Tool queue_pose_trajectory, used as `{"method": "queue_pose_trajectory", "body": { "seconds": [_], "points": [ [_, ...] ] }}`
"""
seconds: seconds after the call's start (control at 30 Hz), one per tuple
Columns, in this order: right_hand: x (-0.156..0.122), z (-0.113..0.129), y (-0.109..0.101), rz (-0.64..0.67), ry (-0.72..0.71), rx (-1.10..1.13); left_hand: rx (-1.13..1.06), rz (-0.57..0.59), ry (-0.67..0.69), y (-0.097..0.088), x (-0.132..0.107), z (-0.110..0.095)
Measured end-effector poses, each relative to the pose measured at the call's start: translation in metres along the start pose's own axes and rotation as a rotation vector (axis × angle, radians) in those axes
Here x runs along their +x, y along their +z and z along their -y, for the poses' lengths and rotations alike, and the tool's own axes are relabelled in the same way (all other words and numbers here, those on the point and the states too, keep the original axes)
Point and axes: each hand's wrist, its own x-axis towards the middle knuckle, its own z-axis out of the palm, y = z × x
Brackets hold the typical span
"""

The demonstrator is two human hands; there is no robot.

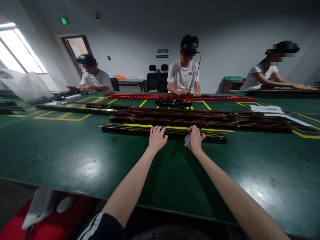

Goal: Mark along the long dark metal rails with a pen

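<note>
A bundle of long dark strips with gold-coloured edges (125,129) lies crosswise in front of me on the green table. My left hand (157,136) rests on its near side and upper edge, fingers spread. To its right, my right hand (195,139) is closed around a short silvery, pen-like tube (187,139), whose near end points down toward me. That hand is at the same bundle; whether its fingertips touch the strips is hidden. Just beyond lies a wider stack of similar dark strips (212,120).
Behind the stack are a heap of small black parts (172,102) and a long red rail (140,96). A co-worker (183,75) sits opposite, with others at left and right. White paper (266,109) lies right; a plastic bag (35,88) stands left. The table's front edge is near me.
</note>
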Motion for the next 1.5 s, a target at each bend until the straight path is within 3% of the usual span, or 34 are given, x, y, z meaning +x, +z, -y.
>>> {"method": "queue_pose_trajectory", "body": {
  "seconds": [0.2,0.57,0.8,1.1,1.5],
  "points": [
    [-0.002,0.007,0.0,0.051,-0.11,-0.009,0.003,-0.026,0.002,0.001,0.0,0.0],
    [-0.001,0.017,-0.006,0.101,-0.043,-0.078,0.016,-0.059,0.008,0.007,0.001,0.003],
    [0.001,0.01,-0.007,0.049,0.064,-0.072,0.015,-0.039,0.002,0.003,0.0,0.001],
    [0.0,0.003,0.004,0.05,-0.094,-0.014,0.006,-0.031,0.003,0.002,0.0,0.001],
    [0.0,0.012,-0.002,0.079,-0.086,-0.04,0.009,-0.043,-0.007,0.001,-0.001,0.0]
  ]
}}
